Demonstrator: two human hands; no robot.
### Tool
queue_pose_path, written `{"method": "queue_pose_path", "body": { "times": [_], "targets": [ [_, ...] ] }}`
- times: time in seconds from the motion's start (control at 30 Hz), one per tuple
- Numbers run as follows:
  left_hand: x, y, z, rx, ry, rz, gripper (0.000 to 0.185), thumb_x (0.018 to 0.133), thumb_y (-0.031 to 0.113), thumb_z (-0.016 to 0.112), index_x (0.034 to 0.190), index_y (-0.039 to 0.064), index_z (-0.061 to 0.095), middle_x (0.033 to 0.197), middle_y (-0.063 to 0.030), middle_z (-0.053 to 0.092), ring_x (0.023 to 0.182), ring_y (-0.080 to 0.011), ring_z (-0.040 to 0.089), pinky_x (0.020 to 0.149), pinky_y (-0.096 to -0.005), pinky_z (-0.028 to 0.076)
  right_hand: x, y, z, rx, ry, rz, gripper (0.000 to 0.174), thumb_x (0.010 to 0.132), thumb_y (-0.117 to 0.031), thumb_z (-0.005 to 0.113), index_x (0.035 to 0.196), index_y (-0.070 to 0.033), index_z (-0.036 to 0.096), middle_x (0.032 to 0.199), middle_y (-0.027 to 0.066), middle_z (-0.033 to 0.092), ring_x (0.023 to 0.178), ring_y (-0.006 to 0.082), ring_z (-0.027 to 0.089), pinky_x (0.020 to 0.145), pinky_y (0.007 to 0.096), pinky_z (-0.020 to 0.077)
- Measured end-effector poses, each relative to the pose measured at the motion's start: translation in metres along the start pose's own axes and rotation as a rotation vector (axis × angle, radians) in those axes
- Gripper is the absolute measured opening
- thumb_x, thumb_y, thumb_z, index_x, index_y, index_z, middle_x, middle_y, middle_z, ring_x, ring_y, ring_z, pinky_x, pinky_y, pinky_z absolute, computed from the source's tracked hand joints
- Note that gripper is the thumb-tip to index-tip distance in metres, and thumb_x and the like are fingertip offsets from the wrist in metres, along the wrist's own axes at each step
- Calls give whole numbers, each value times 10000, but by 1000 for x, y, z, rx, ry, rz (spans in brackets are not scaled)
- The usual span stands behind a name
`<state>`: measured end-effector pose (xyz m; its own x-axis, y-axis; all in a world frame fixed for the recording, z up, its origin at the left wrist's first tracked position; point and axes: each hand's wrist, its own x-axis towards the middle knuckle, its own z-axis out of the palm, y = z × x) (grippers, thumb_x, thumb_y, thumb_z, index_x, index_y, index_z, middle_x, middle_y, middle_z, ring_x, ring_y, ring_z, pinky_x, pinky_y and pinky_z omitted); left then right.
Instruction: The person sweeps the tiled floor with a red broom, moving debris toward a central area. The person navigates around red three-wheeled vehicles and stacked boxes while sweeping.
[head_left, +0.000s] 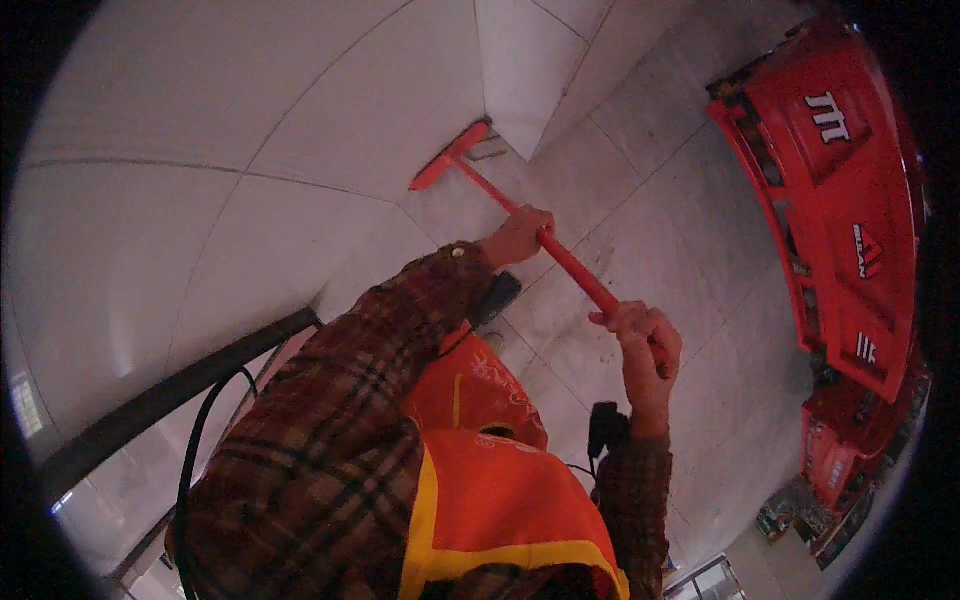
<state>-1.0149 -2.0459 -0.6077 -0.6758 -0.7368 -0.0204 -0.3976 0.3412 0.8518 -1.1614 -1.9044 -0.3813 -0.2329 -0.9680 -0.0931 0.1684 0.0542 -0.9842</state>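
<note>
A red broom (574, 270) slants across the floor in front of me, and both hands grip its long handle. My left hand (521, 231) is wrapped around the middle of the handle. Lower down, toward the handle's end, my right hand (649, 341) is closed around it. The broom's wide red head (450, 157) rests low beside the tiled wall (330, 112), close to a pale projecting corner (525, 112). A dark edge shows along the head's far side; its bristles are hard to make out.
Large red machines (840, 202) with printed lettering line the right side. Grey floor tiles (660, 202) bear dark smudges. A dark bar (187, 397) runs along the lower left, with a black cable (191, 465) nearby. Small black devices (607, 427) hang near my wrists. I wear an orange apron (517, 495).
</note>
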Motion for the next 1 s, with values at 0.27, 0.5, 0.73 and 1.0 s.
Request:
{"method": "queue_pose_path", "body": {
  "times": [0.27,0.5,0.73,1.0],
  "targets": [
    [20,50,-7,-156,-399,96,148,622,8,586,757,67,595,783,-142,589,838,-350,541,695,-439,429,2,-89,8,-381,176,214,137,790,20,471,669,-19,420,647,90,502,666,208,502,707,441,516],
    [47,25,-45,-71,-111,-53,143,654,42,614,789,79,585,771,-130,581,833,-341,529,689,-441,420,82,-80,26,-368,29,13,172,805,-30,481,653,-54,406,601,86,455,586,178,436,563,347,480],
    [92,9,-44,-241,-155,64,94,656,28,584,733,81,570,744,-126,585,764,-345,541,657,-434,408,126,-78,39,-75,134,52,165,796,14,453,637,-32,437,597,74,436,597,196,451,628,474,513],
    [82,0,-85,-175,42,-68,149,649,10,597,773,87,566,775,-120,587,821,-334,543,672,-442,414,144,-54,54,-53,129,-35,191,794,-54,488,628,-42,393,621,81,444,594,213,430,623,522,501]
  ]
}}
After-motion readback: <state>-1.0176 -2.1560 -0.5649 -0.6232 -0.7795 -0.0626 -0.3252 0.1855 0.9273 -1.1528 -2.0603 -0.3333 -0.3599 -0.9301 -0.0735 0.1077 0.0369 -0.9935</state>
